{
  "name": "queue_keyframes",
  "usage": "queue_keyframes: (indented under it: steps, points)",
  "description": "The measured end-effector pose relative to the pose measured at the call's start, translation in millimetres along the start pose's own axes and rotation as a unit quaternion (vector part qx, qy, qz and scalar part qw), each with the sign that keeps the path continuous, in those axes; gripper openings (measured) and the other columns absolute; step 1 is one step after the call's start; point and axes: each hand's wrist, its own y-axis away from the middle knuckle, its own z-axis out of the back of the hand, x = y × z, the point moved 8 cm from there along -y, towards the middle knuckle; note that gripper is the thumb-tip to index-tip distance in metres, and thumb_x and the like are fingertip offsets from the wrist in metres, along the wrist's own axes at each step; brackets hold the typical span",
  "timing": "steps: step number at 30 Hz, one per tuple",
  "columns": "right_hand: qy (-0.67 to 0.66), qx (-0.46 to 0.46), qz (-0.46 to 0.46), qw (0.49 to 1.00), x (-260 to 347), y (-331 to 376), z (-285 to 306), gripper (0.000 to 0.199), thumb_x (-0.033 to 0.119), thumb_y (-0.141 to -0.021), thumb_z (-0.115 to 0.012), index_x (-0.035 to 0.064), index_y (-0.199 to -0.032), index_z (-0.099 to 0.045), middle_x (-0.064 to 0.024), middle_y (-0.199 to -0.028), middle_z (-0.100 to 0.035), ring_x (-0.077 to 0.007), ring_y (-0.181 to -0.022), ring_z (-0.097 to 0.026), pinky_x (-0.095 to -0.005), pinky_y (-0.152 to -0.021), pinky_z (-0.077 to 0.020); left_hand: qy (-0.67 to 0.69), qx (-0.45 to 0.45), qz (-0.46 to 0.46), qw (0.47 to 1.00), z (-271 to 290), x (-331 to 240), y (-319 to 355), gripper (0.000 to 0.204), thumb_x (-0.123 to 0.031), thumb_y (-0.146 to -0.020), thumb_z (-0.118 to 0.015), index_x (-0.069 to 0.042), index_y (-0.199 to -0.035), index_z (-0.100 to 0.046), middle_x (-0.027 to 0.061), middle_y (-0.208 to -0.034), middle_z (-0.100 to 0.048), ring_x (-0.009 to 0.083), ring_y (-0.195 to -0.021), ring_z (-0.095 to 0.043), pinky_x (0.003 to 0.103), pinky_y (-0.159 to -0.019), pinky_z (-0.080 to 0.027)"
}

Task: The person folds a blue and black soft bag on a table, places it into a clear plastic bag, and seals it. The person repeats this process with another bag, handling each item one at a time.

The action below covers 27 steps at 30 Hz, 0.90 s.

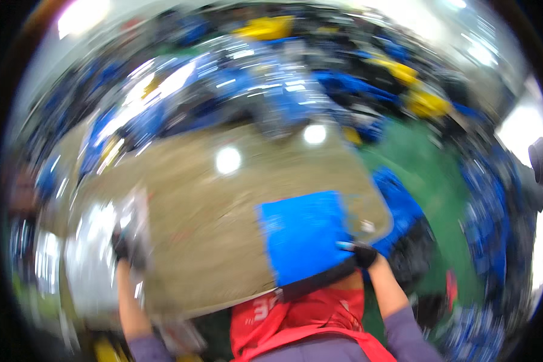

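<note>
A blue folded cloth item (308, 232) with a black band along its near edge lies at the front right of the table. At its near right corner is my right hand (364, 254), in a black glove, with the fingers closed on the edge. A small light-blue tip shows at those fingers. Over to the left, my left hand (121, 244), also in a dark glove, reaches onto a pile of clear plastic bags (90, 259). Shiny film rises beside that hand. Motion smears its fingers, so their grip cannot be made out.
The brownish table (205, 241) has a rounded right corner, with a small white scrap (367, 226) close to it. Blurred heaps of clear-wrapped blue goods (241, 78) line the far edge. Blue and black cloth (404, 211) hangs at the right, above green floor (398, 145).
</note>
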Motion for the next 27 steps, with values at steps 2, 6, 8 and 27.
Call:
queue_keyframes:
  steps: [2,6,8,27]
  points:
    - [0.074,0.01,0.042,0.996,8.0,-8.1,-4.2,0.036,0.014,-0.089,-0.061,0.0039,-0.124,-0.057,-0.0117,-0.115,-0.058,-0.0205,-0.095,-0.059,-0.036,-0.079,-0.0492,0.017,-0.014,-0.031,0.999,7.3,-59.3,-20.6,0.028,-0.031,-0.084,-0.056,-0.005,-0.074,-0.054,0.0142,-0.077,-0.056,0.0325,-0.076,-0.054,0.044,-0.067,-0.044]
    - [0.07,-0.038,0.101,0.992,4.5,-16.6,7.5,0.027,0.015,-0.085,-0.067,0.009,-0.111,-0.068,-0.0048,-0.086,-0.061,-0.0114,-0.066,-0.054,-0.0263,-0.056,-0.045,0.141,0.047,-0.213,0.966,-24.6,-271.6,-4.2,0.028,-0.032,-0.085,-0.056,-0.004,-0.083,-0.055,0.0158,-0.087,-0.055,0.0335,-0.085,-0.053,0.045,-0.074,-0.042]
    - [0.024,-0.02,0.102,0.994,-7.2,-16.2,10.7,0.032,0.018,-0.078,-0.076,0.0078,-0.106,-0.065,-0.0052,-0.087,-0.064,-0.0123,-0.069,-0.058,-0.0285,-0.056,-0.0474,0.179,0.118,-0.314,0.925,-52.2,-367.6,35.4,0.029,-0.032,-0.085,-0.057,-0.003,-0.088,-0.055,0.0165,-0.092,-0.055,0.034,-0.09,-0.052,0.045,-0.078,-0.042]
    - [0.194,-0.017,0.107,0.975,19.6,64.9,44.4,0.075,0.022,-0.078,-0.076,0.0025,-0.141,-0.04,-0.0126,-0.133,-0.054,-0.0228,-0.113,-0.056,-0.0355,-0.094,-0.0486,0.203,0.233,-0.346,0.886,-36.0,-396.5,157.1,0.063,-0.039,-0.08,-0.067,0.002,-0.126,-0.052,0.023,-0.132,-0.049,0.0391,-0.128,-0.041,0.046,-0.108,-0.033]
